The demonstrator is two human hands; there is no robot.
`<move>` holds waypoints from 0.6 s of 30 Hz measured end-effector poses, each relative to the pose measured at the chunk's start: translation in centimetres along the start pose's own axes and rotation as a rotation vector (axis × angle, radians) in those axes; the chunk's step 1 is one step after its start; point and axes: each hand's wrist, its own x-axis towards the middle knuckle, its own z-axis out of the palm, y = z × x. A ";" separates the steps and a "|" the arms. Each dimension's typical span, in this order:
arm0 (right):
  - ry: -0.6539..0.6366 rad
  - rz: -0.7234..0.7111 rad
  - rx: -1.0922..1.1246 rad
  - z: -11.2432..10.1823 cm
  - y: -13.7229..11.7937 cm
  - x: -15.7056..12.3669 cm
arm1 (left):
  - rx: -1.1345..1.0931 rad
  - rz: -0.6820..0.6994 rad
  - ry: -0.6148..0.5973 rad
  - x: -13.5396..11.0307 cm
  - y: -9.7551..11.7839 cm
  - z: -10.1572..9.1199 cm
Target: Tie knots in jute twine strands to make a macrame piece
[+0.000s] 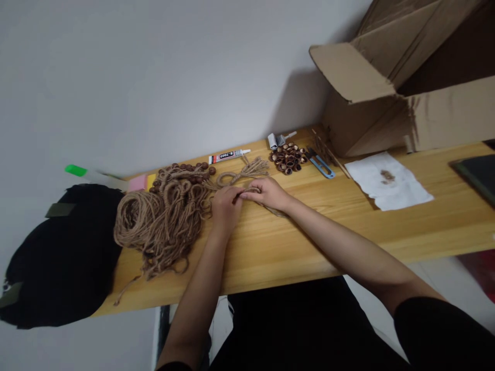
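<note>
My left hand (227, 206) and my right hand (268, 194) meet over the middle of the table, fingers pinched on a piece of jute cord (253, 190). Part of the cord is hidden by my fingers, and a loose end trails out under my right wrist. Just beyond my hands lies a looped, tasselled bundle of cord (247, 172). To the left of my left hand a large tangle of knotted jute cords (176, 221) spreads out, with a wound coil of cord (135, 219) against it and brown wooden beads (201, 169) along its back.
Behind sit a glue tube (229, 155), brown nut-shell pieces (288, 157) and blue thread snips (322, 164). A stained white tissue (389, 180) lies right, below an open cardboard box (359, 118). A black bag (65, 257) covers the table's left end. The wall borders the back edge.
</note>
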 end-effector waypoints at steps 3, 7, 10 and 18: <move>-0.001 0.004 0.001 0.0 0.1 0.0 | 0.002 0.012 -0.002 0.0 0.0 0.0; 0.000 -0.009 -0.002 0.0 0.2 0.1 | 0.015 0.033 -0.016 -0.1 -0.1 0.0; 0.000 -0.011 0.006 0.1 0.2 0.1 | 0.030 0.059 -0.027 -0.1 0.0 0.0; -0.001 -0.013 -0.018 0.0 0.1 0.1 | 0.010 0.075 -0.034 0.0 0.4 -0.2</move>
